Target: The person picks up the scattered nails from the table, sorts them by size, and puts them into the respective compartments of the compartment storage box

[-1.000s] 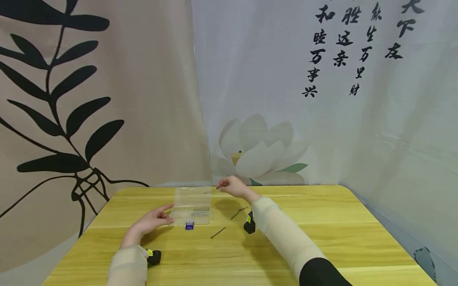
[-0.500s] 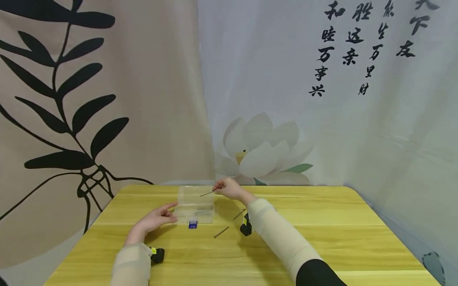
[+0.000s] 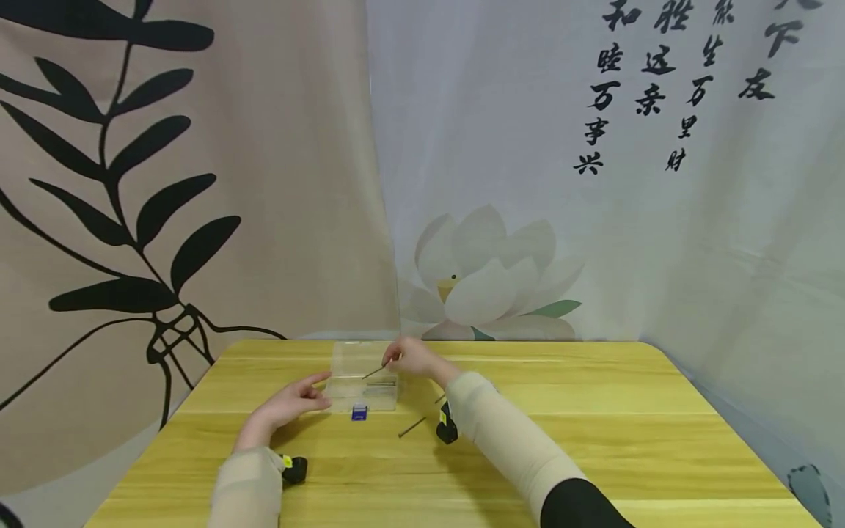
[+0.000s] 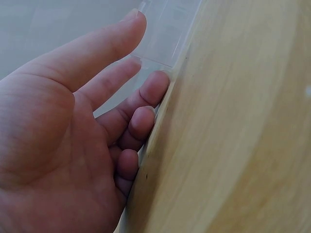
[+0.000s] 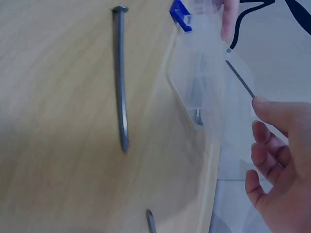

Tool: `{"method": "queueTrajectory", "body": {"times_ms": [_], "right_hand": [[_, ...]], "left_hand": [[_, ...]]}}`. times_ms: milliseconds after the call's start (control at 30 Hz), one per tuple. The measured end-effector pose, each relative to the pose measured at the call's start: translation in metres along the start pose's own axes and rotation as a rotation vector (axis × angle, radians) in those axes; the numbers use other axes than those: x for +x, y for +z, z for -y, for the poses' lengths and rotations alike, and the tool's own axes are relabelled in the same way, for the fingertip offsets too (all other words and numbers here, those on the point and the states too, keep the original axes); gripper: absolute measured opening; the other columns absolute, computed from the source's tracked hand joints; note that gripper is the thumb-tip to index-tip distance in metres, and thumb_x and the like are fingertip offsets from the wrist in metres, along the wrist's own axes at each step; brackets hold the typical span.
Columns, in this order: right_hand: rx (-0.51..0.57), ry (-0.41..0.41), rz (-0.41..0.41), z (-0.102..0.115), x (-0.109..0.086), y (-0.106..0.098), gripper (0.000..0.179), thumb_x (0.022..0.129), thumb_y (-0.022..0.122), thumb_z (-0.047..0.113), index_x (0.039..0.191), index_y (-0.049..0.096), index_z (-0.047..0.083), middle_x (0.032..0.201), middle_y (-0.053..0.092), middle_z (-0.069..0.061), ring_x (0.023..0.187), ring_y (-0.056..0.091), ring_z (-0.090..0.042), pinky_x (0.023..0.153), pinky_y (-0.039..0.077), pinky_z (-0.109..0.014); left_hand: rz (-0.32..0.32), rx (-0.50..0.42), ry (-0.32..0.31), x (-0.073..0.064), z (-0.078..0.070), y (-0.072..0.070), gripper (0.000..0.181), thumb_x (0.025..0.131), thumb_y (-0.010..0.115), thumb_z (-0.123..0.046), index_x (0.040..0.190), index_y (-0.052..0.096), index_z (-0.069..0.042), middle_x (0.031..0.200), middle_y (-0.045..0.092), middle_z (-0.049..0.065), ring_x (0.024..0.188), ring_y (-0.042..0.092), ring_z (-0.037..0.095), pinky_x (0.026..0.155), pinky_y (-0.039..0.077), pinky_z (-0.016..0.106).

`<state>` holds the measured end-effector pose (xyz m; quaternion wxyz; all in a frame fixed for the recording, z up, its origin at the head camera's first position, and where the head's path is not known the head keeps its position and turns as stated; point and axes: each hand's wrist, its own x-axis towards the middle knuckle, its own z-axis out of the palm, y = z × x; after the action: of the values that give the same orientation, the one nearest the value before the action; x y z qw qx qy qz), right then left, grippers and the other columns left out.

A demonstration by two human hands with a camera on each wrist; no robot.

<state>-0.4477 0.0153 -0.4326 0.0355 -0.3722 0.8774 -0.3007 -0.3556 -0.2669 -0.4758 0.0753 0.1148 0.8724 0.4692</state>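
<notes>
A clear plastic box with its lid folded back lies at the far side of the table. My right hand pinches a nail between thumb and fingers, slanting over the box. Inside, nails show through the right part of the box. At the box's left edge rests my left hand, its thumb and index finger extended; the left wrist view has the box's clear plastic just beyond the fingertips. A blue latch hangs on the front.
On the wooden table, one loose nail lies right of the box and a second nail is partly visible. Black wrist cameras sit at both wrists. A printed curtain hangs directly behind the table.
My right hand has moved left and nearer, bringing its nail from beside the lid to over the box's open part. The left hand stays at the box's edge. The head view has shifted slightly.
</notes>
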Motion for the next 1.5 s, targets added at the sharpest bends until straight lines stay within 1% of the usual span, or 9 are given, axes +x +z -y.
{"method": "queueTrajectory", "body": {"times_ms": [233,433,733,933,1000,1167,1333,1433,1500], "right_hand": [[-0.029,0.001,0.002,0.002,-0.003,0.006,0.008,0.088,0.069,0.006,0.088,0.075,0.009,0.09,0.066,0.002,0.081,0.051,-0.009,0.076,0.042,-0.026],[-0.079,0.004,-0.001,0.002,-0.004,0.01,0.01,0.087,0.07,0.005,0.087,0.077,0.012,0.09,0.065,0.003,0.081,0.052,-0.008,0.076,0.043,-0.025],[-0.095,0.031,0.02,0.0,-0.003,0.01,0.012,0.088,0.069,0.006,0.092,0.078,0.012,0.086,0.059,0.005,0.081,0.051,-0.007,0.075,0.043,-0.025],[-0.06,0.028,0.01,0.003,-0.007,-0.002,0.013,0.09,0.066,0.005,0.095,0.078,0.008,0.091,0.063,0.002,0.086,0.053,-0.012,0.079,0.044,-0.028],[-0.064,-0.001,0.001,0.001,-0.01,-0.007,0.013,0.09,0.065,0.005,0.095,0.077,0.008,0.094,0.066,0.001,0.087,0.055,-0.013,0.079,0.045,-0.029],[-0.123,-0.078,-0.012,-0.008,-0.019,-0.02,0.014,0.091,0.065,0.008,0.097,0.078,0.01,0.096,0.069,0.002,0.087,0.059,-0.012,0.077,0.046,-0.028],[-0.132,-0.075,-0.003,-0.017,-0.036,-0.034,0.014,0.091,0.066,0.012,0.1,0.077,0.01,0.098,0.069,0.003,0.086,0.059,-0.011,0.074,0.046,-0.029],[-0.097,-0.051,0.001,-0.023,-0.048,-0.043,0.014,0.091,0.067,0.012,0.102,0.076,0.008,0.099,0.068,0.002,0.086,0.058,-0.012,0.075,0.046,-0.031],[-0.066,-0.026,-0.001,-0.029,-0.056,-0.049,0.014,0.092,0.067,0.012,0.102,0.076,0.009,0.099,0.066,0.003,0.086,0.056,-0.012,0.075,0.046,-0.032]], "left_hand": [[0.01,-0.013,0.008,0.003,-0.003,0.001,0.07,0.092,0.069,-0.022,0.148,0.034,0.0,0.1,0.055,0.009,0.093,0.048,0.021,0.084,0.039,0.038],[0.014,-0.022,0.021,0.006,-0.004,0.003,0.069,0.092,0.068,-0.021,0.148,0.035,0.0,0.099,0.054,0.008,0.092,0.048,0.021,0.082,0.039,0.036],[0.021,-0.042,0.018,0.01,-0.006,0.004,0.069,0.092,0.069,-0.021,0.148,0.034,0.0,0.099,0.054,0.009,0.091,0.047,0.021,0.081,0.038,0.037],[0.023,-0.031,0.022,0.01,-0.007,0.003,0.069,0.092,0.068,-0.021,0.149,0.034,0.0,0.099,0.054,0.009,0.091,0.048,0.021,0.081,0.038,0.037],[0.022,-0.028,0.023,0.01,-0.007,0.002,0.069,0.092,0.068,-0.021,0.149,0.034,0.0,0.099,0.054,0.009,0.091,0.048,0.022,0.081,0.038,0.037],[0.019,-0.021,0.013,0.007,-0.007,0.0,0.069,0.092,0.068,-0.021,0.149,0.033,0.0,0.099,0.054,0.009,0.091,0.047,0.021,0.081,0.038,0.036],[0.019,-0.015,0.009,0.001,-0.006,0.0,0.069,0.093,0.067,-0.021,0.149,0.032,0.0,0.101,0.055,0.009,0.093,0.049,0.021,0.083,0.039,0.038],[0.014,-0.005,0.004,-0.002,-0.005,0.0,0.069,0.093,0.067,-0.023,0.149,0.033,0.0,0.103,0.055,0.009,0.095,0.049,0.022,0.085,0.039,0.039],[0.016,0.006,0.002,-0.003,-0.003,-0.001,0.07,0.093,0.067,-0.023,0.149,0.032,0.0,0.104,0.055,0.009,0.096,0.049,0.022,0.086,0.039,0.04]]}}
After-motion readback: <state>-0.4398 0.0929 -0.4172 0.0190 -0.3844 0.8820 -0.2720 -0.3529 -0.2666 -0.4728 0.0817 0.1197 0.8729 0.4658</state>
